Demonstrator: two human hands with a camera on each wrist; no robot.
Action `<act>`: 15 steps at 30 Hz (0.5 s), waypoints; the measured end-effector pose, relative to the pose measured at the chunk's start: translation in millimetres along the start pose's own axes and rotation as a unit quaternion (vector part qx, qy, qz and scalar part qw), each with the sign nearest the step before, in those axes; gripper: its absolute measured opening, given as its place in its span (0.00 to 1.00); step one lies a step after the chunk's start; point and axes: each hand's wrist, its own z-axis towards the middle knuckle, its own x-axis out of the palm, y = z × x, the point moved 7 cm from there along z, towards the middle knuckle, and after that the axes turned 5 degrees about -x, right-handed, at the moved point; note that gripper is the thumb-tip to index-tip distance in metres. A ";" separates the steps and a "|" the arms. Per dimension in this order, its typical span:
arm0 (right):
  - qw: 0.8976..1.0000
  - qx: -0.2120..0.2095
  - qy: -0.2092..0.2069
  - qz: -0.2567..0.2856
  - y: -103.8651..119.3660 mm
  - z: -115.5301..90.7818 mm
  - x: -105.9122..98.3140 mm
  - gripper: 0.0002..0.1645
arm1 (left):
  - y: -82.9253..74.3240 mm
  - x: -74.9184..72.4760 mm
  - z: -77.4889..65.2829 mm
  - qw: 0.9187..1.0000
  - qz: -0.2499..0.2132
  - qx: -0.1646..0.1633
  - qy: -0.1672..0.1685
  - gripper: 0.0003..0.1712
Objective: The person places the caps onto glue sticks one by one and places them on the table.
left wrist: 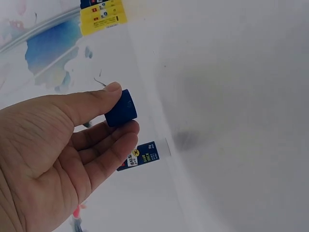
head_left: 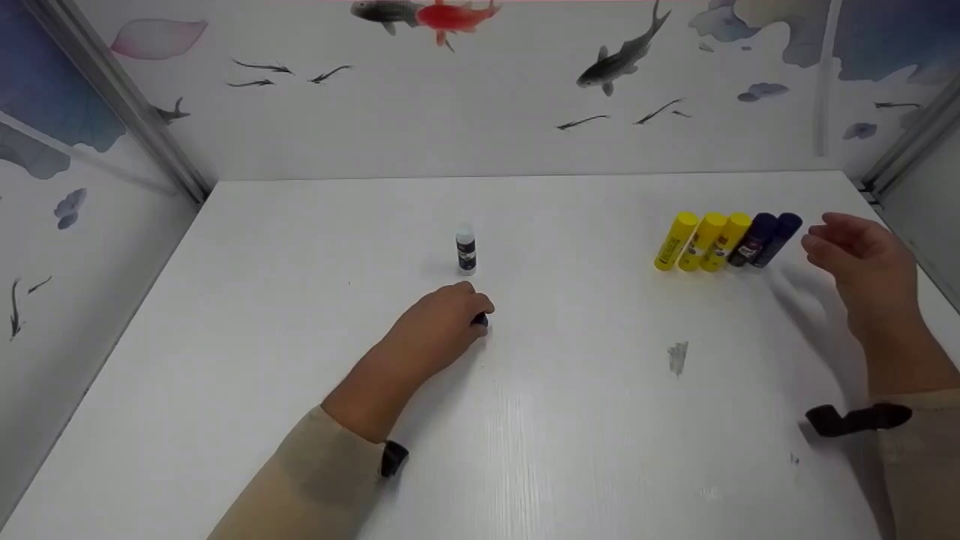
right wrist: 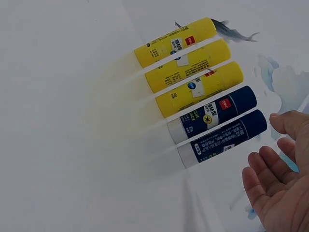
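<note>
My left hand (head_left: 442, 324) pinches a dark blue glue stick cap (left wrist: 121, 108) between thumb and fingers. Just beyond it, a glue stick (head_left: 466, 253) without its cap stands upright on the white table, its pale top showing; in the left wrist view, my fingers cover part of that glue stick (left wrist: 146, 153). At the right, my right hand (head_left: 866, 262) has loosely bent fingers around nothing, close beside the last blue glue stick (right wrist: 227, 139) of a row. Three yellow glue sticks (right wrist: 200, 89) and another blue glue stick (right wrist: 212, 114) make up the rest of that row.
The white table (head_left: 375, 225) ends at a back wall (head_left: 495, 112) printed with fish. Side panels on metal posts (head_left: 150, 120) close in the left and right. A grey smudge (head_left: 677, 358) marks the table right of centre.
</note>
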 end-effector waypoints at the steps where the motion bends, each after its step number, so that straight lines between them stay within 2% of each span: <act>1: 1.000 -0.002 0.001 0.017 1.6 -0.8 0.1 0.30 | -1.2 -0.6 -0.7 1.000 -0.002 0.004 -0.004 0.16; 4: 0.999 -0.008 0.001 0.048 6.7 -2.8 1.1 0.29 | -3.8 -1.4 -2.8 1.000 -0.008 0.012 -0.013 0.16; 11: 1.000 -0.012 0.001 -0.010 17.8 -3.5 7.6 0.31 | -8.7 0.0 -7.4 0.999 -0.021 0.023 -0.020 0.17; 15: 1.000 -0.014 0.004 -0.014 22.3 -6.7 12.2 0.31 | -14.3 -0.1 -10.7 0.999 -0.019 0.038 -0.023 0.17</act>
